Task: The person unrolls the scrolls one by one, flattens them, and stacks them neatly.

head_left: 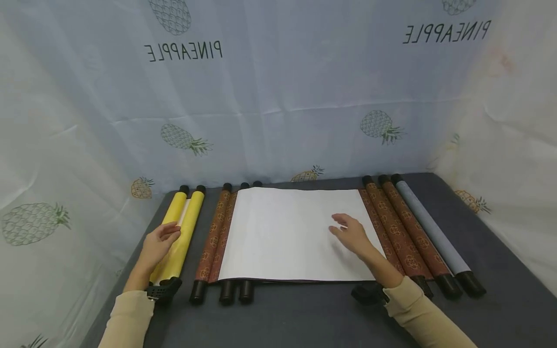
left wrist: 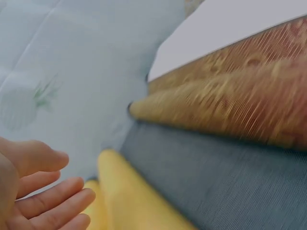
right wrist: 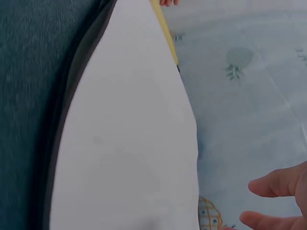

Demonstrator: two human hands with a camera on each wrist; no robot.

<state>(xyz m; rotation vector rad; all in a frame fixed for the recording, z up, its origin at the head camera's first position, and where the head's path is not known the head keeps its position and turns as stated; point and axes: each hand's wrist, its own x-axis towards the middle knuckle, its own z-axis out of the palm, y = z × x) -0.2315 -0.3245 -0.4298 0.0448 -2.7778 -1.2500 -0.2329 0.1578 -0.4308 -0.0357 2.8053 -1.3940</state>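
Observation:
A yellow scroll (head_left: 188,237), its two rolls side by side with black end knobs, lies at the left of the table. Over it hovers my left hand (head_left: 157,244), fingers loosely bent and nothing in them; the left wrist view shows the same hand (left wrist: 41,199) with spread thumb and fingers. In the middle a white sheet (head_left: 278,237) lies spread between brown, flower-patterned rolls (head_left: 212,241). Above the sheet's right part is my right hand (head_left: 353,236), thumb and fingers apart, holding nothing. Only its fingertips and thumb (right wrist: 276,184) appear in the right wrist view.
Several brown patterned rolls (head_left: 398,232) and a grey-blue roll (head_left: 435,232) lie along the right side. Dark roll ends (head_left: 246,291) stick out below the sheet's front edge. A pale curtain (head_left: 278,96) with pineapple prints closes off the back and sides of the dark table (head_left: 261,324).

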